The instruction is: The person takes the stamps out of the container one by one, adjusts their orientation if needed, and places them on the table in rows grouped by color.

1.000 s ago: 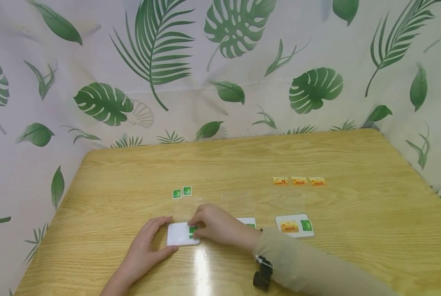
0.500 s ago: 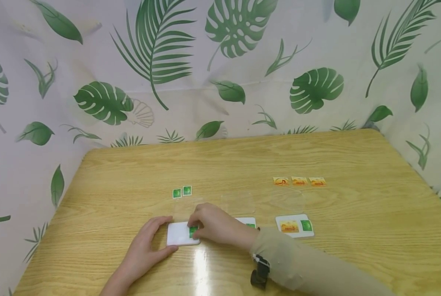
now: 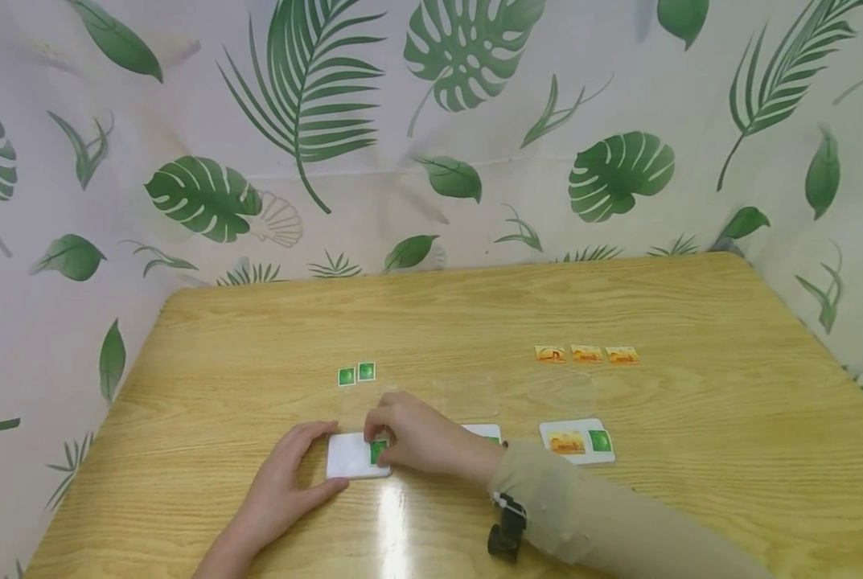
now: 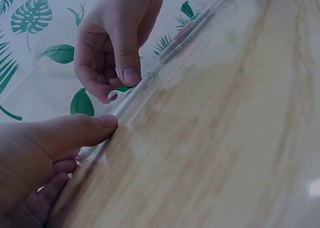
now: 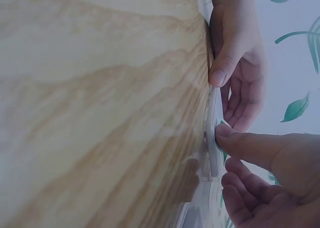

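A small flat white box [image 3: 347,457] with rounded corners lies on the table. My left hand [image 3: 286,490] holds it by its left end, thumb on the near edge and fingers at the far edge. At the right end of the box, my right hand [image 3: 420,434] pinches a green square sticker [image 3: 377,452] between thumb and fingers. In the left wrist view, an edge of the sticker [image 4: 120,91] curls up under the right fingertips. The right wrist view has the right thumb [image 5: 240,143] pressing at the box's face, with the left thumb farther along the edge.
Another white box [image 3: 483,431] is partly hidden behind the right wrist. Farther right, a third white box [image 3: 576,442] bears an orange and a green sticker. Two green stickers [image 3: 356,374] and three orange stickers [image 3: 586,355] lie behind. Clear pieces [image 3: 466,396] lie between the rows.
The right fingers have shifted very slightly at the green sticker. The left hand and the white box stay in place.
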The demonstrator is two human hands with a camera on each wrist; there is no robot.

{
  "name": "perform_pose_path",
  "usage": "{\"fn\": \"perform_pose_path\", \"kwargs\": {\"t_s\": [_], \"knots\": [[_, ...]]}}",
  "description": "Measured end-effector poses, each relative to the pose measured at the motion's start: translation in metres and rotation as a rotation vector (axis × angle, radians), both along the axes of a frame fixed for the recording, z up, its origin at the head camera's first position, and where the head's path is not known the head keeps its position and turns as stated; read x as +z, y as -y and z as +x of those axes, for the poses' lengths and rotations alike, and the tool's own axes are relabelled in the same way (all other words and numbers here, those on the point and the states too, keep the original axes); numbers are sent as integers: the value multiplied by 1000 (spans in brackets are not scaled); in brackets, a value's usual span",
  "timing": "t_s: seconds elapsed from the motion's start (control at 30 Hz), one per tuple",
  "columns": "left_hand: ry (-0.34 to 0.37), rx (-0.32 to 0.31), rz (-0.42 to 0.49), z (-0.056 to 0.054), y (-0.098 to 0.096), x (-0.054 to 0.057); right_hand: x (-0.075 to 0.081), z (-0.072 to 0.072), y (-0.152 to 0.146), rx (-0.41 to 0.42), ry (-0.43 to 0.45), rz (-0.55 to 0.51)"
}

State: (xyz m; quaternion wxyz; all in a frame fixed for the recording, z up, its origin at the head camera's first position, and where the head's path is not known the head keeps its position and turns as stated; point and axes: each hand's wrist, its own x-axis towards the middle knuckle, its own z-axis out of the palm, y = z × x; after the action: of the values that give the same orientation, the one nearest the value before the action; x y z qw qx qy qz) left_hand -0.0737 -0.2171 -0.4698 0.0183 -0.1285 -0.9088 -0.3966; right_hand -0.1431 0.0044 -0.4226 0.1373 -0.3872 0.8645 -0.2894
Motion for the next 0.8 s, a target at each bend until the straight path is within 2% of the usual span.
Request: {"fn": "perform_pose_path", "kwargs": {"t_s": [0.27, 0.57, 0.8], "knots": [[7, -3, 0, 0, 1, 0, 3, -2, 0, 11, 41, -2], [5, -8, 2, 0, 0, 1, 7, -5, -2, -34, 104, 22], [9, -7, 7, 0, 0, 1, 12, -18, -7, -33, 64, 15]]}}
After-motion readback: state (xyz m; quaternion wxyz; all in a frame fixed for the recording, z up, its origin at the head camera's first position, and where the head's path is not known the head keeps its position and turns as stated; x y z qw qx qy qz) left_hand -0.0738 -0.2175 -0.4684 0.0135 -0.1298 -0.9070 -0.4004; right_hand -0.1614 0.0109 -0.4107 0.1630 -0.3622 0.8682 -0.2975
